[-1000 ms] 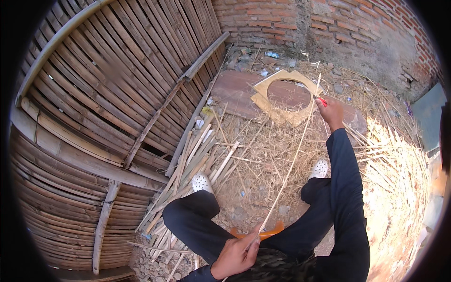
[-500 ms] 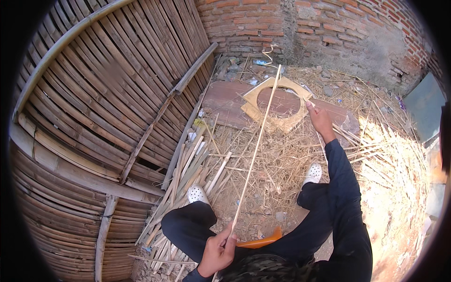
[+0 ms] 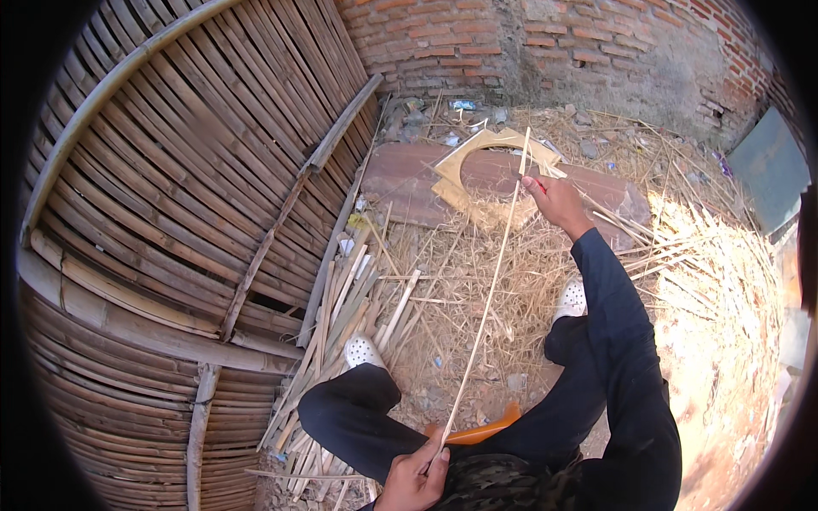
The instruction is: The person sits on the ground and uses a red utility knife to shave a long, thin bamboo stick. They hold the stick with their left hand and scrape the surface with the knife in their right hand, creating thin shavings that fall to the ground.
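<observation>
My left hand [image 3: 417, 481] is closed, pinching the lower end of a long, thin bamboo strip [image 3: 487, 311] near my lap. The strip slants up and away, over a pale board with a large round hole [image 3: 452, 189]. Close to the strip's far end is my right hand [image 3: 558, 204], its fingers closed. A bit of red shows in that grip, apparently part of a small red-handled tool [image 3: 542, 189]; most of it is hidden. Whether the tool touches the strip I cannot tell.
Split bamboo strips [image 3: 328, 341] are heaped by my left foot. Straw-like shavings [image 3: 477, 264] cover the ground between my white shoes. A brown board [image 3: 396, 183] lies ahead. A bamboo wall [image 3: 179, 162] rises at left, a brick wall [image 3: 443, 47] behind. Something orange [image 3: 490, 428] is beneath me.
My right hand has moved left, in to the strip's far end. That end has shifted slightly right. A curled shaving seen beyond the strip's end is no longer in view.
</observation>
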A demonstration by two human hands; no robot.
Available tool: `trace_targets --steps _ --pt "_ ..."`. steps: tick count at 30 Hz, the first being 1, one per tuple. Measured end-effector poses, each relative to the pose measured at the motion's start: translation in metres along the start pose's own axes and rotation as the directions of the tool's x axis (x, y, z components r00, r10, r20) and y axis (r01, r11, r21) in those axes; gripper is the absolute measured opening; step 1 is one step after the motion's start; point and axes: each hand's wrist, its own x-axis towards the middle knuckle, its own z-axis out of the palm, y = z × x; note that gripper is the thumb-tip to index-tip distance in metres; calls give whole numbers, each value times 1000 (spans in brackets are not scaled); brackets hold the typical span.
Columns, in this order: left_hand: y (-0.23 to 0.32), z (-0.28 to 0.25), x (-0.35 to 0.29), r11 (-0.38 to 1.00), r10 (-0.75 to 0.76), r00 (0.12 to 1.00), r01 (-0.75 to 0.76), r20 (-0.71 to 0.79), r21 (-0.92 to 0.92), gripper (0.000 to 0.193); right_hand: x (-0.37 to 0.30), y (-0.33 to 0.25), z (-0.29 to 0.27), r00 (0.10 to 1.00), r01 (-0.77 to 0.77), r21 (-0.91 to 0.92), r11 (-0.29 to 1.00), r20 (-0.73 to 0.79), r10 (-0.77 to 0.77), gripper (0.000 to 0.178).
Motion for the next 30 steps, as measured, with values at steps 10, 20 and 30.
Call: trace_targets --steps 10,20,30 --pt "8 1 -14 998 -55 997 53 51 27 36 43 64 6 997 44 -275 961 -51 -60 61" --pt "-14 -20 -20 927 -252 952 187 -172 -326 34 52 149 -72 822 -568 -223 793 -102 560 85" --pt "-19 -24 52 769 -74 995 15 -65 -639 38 -34 5 -5 893 -180 -68 981 406 192 73"
